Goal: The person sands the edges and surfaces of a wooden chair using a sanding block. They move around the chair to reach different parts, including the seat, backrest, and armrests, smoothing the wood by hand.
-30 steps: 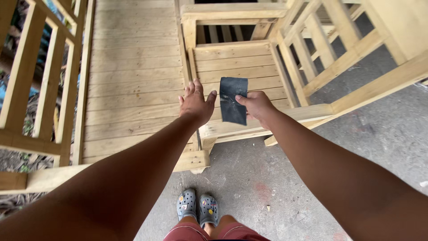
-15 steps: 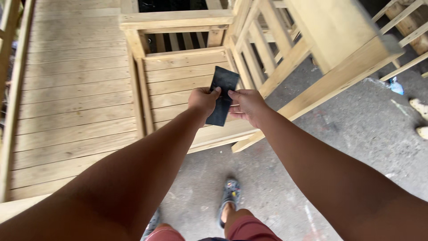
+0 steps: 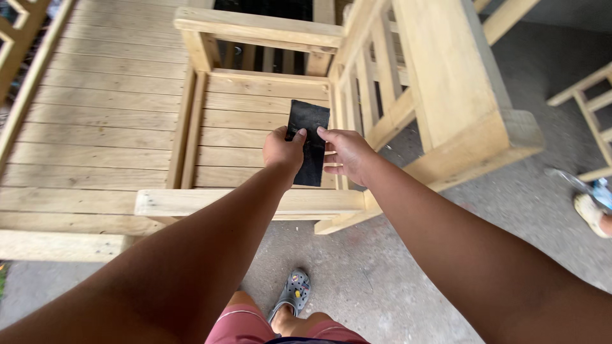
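Note:
A dark rectangular sheet of sandpaper (image 3: 308,121) hangs upright between both hands, above the slatted seat of an unfinished wooden chair (image 3: 255,127). My left hand (image 3: 283,150) pinches its left edge with thumb and fingers. My right hand (image 3: 344,155) grips its right edge, thumb on the front face. The sheet's lower end hangs just above the chair's front rail (image 3: 210,202). Both forearms reach forward from the bottom of the view.
A wide wooden armrest (image 3: 446,76) and side slats rise at the right. A planked wooden surface (image 3: 95,114) lies to the left. Grey concrete floor (image 3: 395,274) is below, with my shoe (image 3: 292,293). Another person's foot (image 3: 590,213) shows at the right edge.
My left hand came from beside the sheet to take hold of it, so both hands now hold it. The view has shifted toward the chair seat and I have stepped closer.

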